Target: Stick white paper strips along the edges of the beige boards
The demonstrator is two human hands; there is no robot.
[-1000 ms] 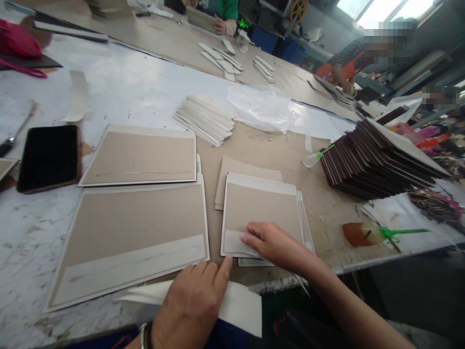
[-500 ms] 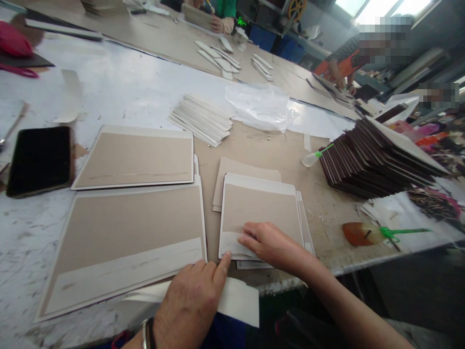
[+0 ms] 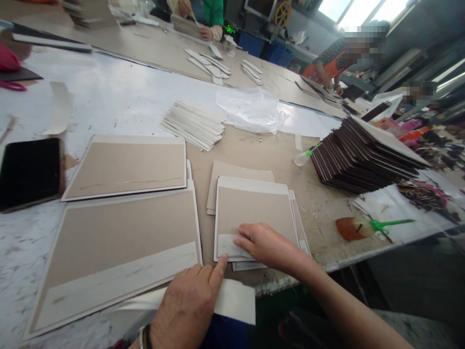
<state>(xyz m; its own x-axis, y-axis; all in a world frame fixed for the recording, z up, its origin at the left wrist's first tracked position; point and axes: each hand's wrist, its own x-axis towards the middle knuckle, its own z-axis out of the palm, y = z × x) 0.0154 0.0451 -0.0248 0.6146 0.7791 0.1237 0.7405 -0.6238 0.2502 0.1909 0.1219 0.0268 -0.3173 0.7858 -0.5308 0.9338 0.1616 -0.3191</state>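
My right hand (image 3: 259, 242) rests with curled fingers on a small beige board panel (image 3: 257, 208), over the pale strip (image 3: 227, 245) lying along its near edge. Whatever those fingers hold, if anything, is hidden. The index finger of my left hand (image 3: 187, 298) reaches out to the near left edge of the same panel. Its other fingers are folded over white paper strips (image 3: 236, 301), which stick out on both sides of the hand. Left of it lies a larger beige panel (image 3: 123, 242) with a pale strip along its near edge. Another panel (image 3: 131, 162) overlaps its far edge.
A phone (image 3: 31, 172) lies at the left. Beyond the panels are a stack of pale strips (image 3: 192, 125) and a plastic bag (image 3: 250, 109). Dark-edged boards (image 3: 363, 155) and an amber glue bottle (image 3: 352, 228) stand and lie at the right. Co-workers sit across the table.
The view has shifted a little, so the far things sit further left. Both hands keep nearly the same place on the small panel.
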